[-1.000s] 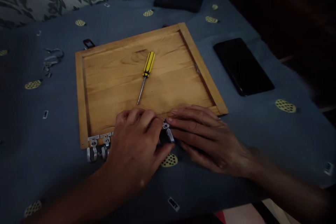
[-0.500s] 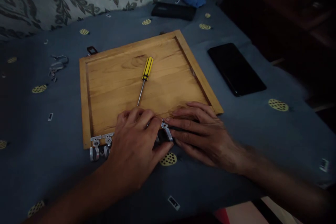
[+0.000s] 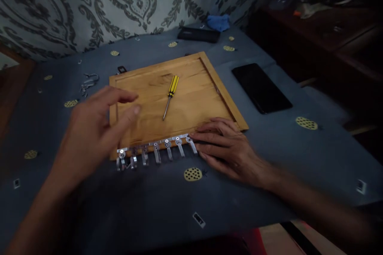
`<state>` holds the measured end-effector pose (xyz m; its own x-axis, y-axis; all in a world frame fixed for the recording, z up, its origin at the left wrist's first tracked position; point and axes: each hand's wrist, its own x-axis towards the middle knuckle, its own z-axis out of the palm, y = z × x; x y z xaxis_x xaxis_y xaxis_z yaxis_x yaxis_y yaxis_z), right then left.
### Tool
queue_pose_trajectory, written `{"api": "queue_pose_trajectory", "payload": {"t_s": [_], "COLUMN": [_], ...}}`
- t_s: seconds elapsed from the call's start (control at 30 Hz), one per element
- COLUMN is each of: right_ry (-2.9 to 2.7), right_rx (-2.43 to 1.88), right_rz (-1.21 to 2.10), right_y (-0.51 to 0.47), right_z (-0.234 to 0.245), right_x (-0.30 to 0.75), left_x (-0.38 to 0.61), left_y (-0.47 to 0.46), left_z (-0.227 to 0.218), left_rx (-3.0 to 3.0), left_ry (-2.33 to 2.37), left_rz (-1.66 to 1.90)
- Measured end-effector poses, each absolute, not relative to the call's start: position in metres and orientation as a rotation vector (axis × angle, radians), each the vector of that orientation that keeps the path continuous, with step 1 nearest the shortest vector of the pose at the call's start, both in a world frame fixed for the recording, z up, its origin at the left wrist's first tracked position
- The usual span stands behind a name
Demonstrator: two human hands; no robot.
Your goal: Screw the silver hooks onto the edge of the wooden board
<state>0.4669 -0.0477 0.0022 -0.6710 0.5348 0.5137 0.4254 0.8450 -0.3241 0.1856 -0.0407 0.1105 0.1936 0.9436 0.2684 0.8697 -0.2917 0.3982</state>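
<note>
A metal hook rail (image 3: 166, 143) with several hooks and screws lies along the near edge of a wooden framed board (image 3: 143, 123). My right hand (image 3: 230, 149) holds the rail's right end, its thumb and index finger at the last hook and its other fingers resting on the board. My left hand (image 3: 98, 117) hovers over the board's left side, empty, thumb and index finger apart, blurred by motion. Across the board's middle lies a screwdriver (image 3: 172, 87) with a yellow and black handle, its tip towards me.
Right of the board, a black phone (image 3: 260, 87) lies on the blue pineapple-print cloth (image 3: 155, 207). Behind it are a dark flat case (image 3: 199, 35) and a blue cloth (image 3: 218, 22). Loose metal hooks (image 3: 89, 83) lie at the left. Dark furniture (image 3: 323, 44) stands at the right.
My left hand has let go of the rail and moved up and left, uncovering the row of hooks. My right hand stays at the rail's end. The view has tilted up and shifted left.
</note>
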Motion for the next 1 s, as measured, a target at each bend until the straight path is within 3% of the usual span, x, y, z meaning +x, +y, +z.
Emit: {"api": "queue_pose_trajectory", "payload": {"t_s": [0.27,1.0], "right_ry": [-2.401,-2.409], "right_rx": [-0.646,-0.646], "right_rz": [0.151,0.069], "right_y": [-0.046,-0.046], "right_z": [-0.004,-0.004], "right_x": [0.466,0.464], "left_x": [0.155,0.133], "left_y": [-0.025,-0.017], "left_z": [0.122,0.109], "left_rx": [1.935,2.09], "left_ry": [1.977,1.816], "left_rz": [0.958,1.058]}}
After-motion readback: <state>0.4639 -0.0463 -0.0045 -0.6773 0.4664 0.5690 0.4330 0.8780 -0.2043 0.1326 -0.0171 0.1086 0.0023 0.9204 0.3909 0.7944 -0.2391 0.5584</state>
